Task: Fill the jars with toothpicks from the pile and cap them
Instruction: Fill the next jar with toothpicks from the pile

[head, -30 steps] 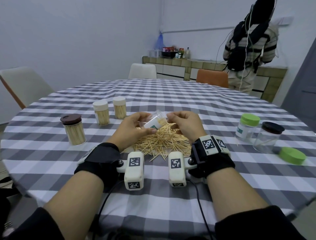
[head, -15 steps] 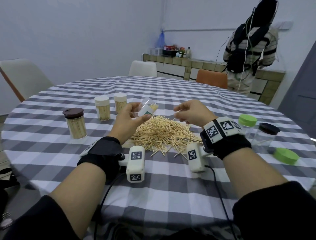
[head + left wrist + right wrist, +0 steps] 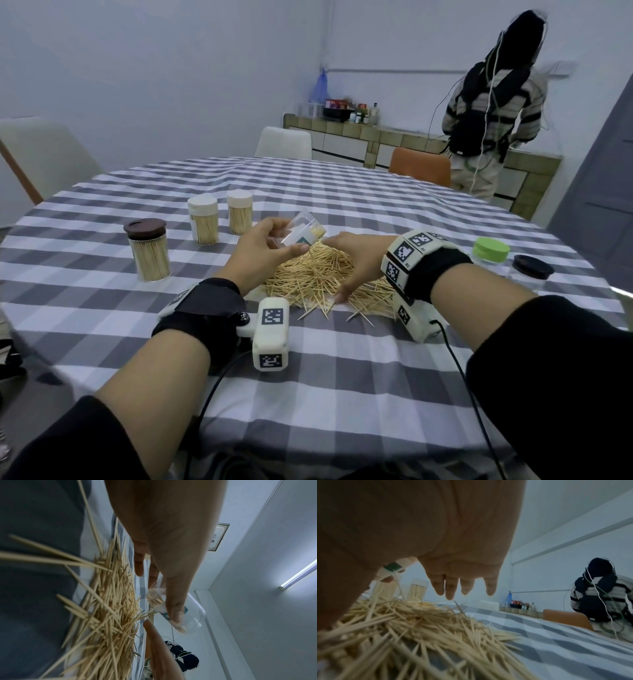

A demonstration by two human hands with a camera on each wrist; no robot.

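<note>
My left hand (image 3: 263, 246) grips a small clear jar (image 3: 301, 233) with a green-and-white label, tilted, its mouth turned toward the right hand. The jar is lifted above the far edge of the toothpick pile (image 3: 318, 277). A bundle of toothpicks lies inside the jar (image 3: 188, 615), seen under my thumb in the left wrist view. My right hand (image 3: 356, 263) spreads palm-down over the pile, thumb tip touching the near toothpicks. The right wrist view shows its fingers (image 3: 453, 585) hanging straight just above the pile (image 3: 419, 628), holding nothing.
On the left stand three capped, filled jars: a brown-lidded one (image 3: 148, 251) and two white-capped ones (image 3: 202, 224) (image 3: 239, 216). A green-lidded jar (image 3: 489, 251) and a dark-lidded empty jar (image 3: 529, 272) stand at right behind my right wrist. A person (image 3: 486, 113) stands at the far counter.
My left hand lifted the jar off the pile and keeps it raised. My right hand rose, then came down palm-first onto the pile.
</note>
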